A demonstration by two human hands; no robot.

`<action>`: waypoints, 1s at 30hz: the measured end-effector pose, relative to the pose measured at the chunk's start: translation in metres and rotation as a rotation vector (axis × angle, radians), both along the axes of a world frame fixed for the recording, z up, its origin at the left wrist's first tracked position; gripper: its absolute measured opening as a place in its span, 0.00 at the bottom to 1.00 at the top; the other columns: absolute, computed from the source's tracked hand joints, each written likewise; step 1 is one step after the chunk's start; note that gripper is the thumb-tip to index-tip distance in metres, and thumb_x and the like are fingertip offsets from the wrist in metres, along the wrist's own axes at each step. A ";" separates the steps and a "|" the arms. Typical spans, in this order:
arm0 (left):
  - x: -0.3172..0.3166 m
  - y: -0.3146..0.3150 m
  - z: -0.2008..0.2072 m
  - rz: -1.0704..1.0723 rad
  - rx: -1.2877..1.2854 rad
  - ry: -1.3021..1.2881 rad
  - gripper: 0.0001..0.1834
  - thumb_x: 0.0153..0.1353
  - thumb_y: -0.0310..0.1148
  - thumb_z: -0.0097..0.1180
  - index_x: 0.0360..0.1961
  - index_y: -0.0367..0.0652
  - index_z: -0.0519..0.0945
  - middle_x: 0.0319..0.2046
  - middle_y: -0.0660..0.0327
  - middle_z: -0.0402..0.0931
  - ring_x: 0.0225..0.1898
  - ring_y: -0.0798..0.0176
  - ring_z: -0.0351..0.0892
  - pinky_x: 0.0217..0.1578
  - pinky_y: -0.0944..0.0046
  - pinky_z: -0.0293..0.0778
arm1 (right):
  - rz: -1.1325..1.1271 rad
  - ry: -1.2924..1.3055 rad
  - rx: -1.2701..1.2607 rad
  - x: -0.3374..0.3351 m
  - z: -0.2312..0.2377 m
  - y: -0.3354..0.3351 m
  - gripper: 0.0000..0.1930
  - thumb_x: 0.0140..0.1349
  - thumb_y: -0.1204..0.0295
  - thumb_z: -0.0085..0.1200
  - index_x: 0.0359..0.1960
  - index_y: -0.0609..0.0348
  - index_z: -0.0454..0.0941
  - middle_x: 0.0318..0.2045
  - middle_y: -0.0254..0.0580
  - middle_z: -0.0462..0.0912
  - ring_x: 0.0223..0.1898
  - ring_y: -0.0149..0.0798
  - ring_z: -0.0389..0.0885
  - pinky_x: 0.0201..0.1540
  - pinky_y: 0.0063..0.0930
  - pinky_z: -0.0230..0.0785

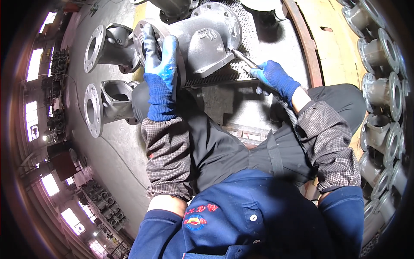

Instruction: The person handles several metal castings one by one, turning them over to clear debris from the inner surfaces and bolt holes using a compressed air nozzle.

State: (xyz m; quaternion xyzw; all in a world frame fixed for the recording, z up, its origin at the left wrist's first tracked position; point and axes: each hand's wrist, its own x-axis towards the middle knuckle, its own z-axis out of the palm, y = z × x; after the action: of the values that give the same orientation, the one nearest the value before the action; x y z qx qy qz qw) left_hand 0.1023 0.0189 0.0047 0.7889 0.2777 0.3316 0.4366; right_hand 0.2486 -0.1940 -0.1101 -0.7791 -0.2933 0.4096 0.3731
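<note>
Grating [249,32] w/ hollow casting [189,43], L hand [162,64] spread on flange [181,64], R hand [272,76] clamped on tool [244,58]

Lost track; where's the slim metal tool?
Upper head view, right of centre: the slim metal tool is in the right hand, tip beside the large grey casting.

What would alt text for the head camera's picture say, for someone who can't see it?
A blue-gloved left hand rests on a large gray metal pipe fitting while the gloved right hand holds a slim tool, its tip at the fitting's edge. Similar metal fittings stand to the left, and more line the right side.
</note>
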 end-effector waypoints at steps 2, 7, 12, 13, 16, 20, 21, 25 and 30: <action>-0.003 -0.002 0.009 0.026 0.041 0.027 0.33 0.62 0.34 0.54 0.65 0.35 0.57 0.60 0.56 0.60 0.58 0.66 0.61 0.60 0.68 0.55 | -0.131 0.109 0.012 -0.004 0.015 0.002 0.17 0.60 0.63 0.50 0.35 0.68 0.79 0.17 0.47 0.78 0.17 0.35 0.79 0.26 0.28 0.72; -0.017 0.013 -0.001 -0.126 0.671 0.072 0.26 0.59 0.26 0.50 0.60 0.36 0.63 0.61 0.45 0.60 0.60 0.50 0.63 0.59 0.60 0.60 | -0.345 0.319 0.260 -0.005 0.054 0.003 0.15 0.62 0.66 0.49 0.39 0.70 0.74 0.20 0.45 0.79 0.11 0.28 0.70 0.12 0.18 0.62; -0.034 0.054 0.035 -0.440 0.970 0.365 0.19 0.56 0.22 0.50 0.51 0.37 0.72 0.55 0.44 0.68 0.55 0.47 0.70 0.55 0.59 0.66 | -0.336 0.366 0.503 -0.017 0.100 0.028 0.15 0.59 0.62 0.56 0.39 0.63 0.77 0.25 0.39 0.81 0.14 0.23 0.71 0.17 0.13 0.63; -0.014 0.033 0.054 -0.251 0.093 0.105 0.20 0.59 0.26 0.53 0.54 0.39 0.73 0.47 0.53 0.76 0.48 0.61 0.76 0.50 0.66 0.70 | -0.358 0.389 0.532 -0.019 0.105 0.032 0.15 0.59 0.62 0.57 0.40 0.63 0.77 0.25 0.39 0.82 0.14 0.23 0.71 0.17 0.13 0.63; -0.007 0.082 0.070 -0.056 0.029 0.012 0.22 0.59 0.31 0.57 0.55 0.36 0.72 0.39 0.59 0.79 0.38 0.69 0.77 0.41 0.72 0.73 | -0.370 0.400 0.546 -0.035 0.126 0.051 0.17 0.54 0.64 0.63 0.38 0.65 0.77 0.21 0.32 0.76 0.16 0.21 0.67 0.17 0.15 0.63; 0.008 0.115 0.047 -0.256 0.085 0.343 0.21 0.63 0.36 0.53 0.54 0.37 0.72 0.43 0.60 0.77 0.43 0.72 0.74 0.46 0.75 0.69 | -0.345 0.285 0.654 -0.048 0.120 0.075 0.21 0.52 0.63 0.65 0.41 0.67 0.76 0.20 0.30 0.74 0.19 0.21 0.69 0.20 0.15 0.63; 0.010 0.129 0.041 -0.238 -0.001 0.377 0.19 0.64 0.35 0.52 0.53 0.37 0.72 0.43 0.61 0.76 0.43 0.72 0.74 0.47 0.75 0.69 | -0.328 0.309 0.651 -0.050 0.122 0.077 0.21 0.52 0.63 0.65 0.41 0.67 0.76 0.20 0.30 0.74 0.19 0.21 0.70 0.20 0.15 0.63; 0.026 0.119 0.024 -0.330 0.090 0.315 0.16 0.63 0.34 0.53 0.49 0.35 0.75 0.38 0.63 0.77 0.36 0.74 0.74 0.37 0.75 0.70 | -0.367 0.194 0.618 -0.053 0.115 0.070 0.16 0.54 0.68 0.62 0.39 0.67 0.75 0.20 0.31 0.74 0.18 0.21 0.70 0.20 0.15 0.64; 0.019 0.096 0.030 -0.385 0.172 0.296 0.19 0.60 0.38 0.56 0.46 0.34 0.77 0.35 0.63 0.78 0.32 0.73 0.75 0.33 0.74 0.71 | -0.428 0.338 0.594 -0.036 0.120 0.044 0.13 0.55 0.72 0.61 0.38 0.65 0.76 0.20 0.31 0.74 0.17 0.21 0.70 0.19 0.15 0.65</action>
State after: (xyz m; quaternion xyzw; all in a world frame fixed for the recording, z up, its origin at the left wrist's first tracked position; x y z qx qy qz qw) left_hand 0.1210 0.1153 0.0346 0.9015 0.1541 0.1458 0.3773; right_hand 0.2126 -0.1504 0.0102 -0.6024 -0.1645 0.3425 0.7019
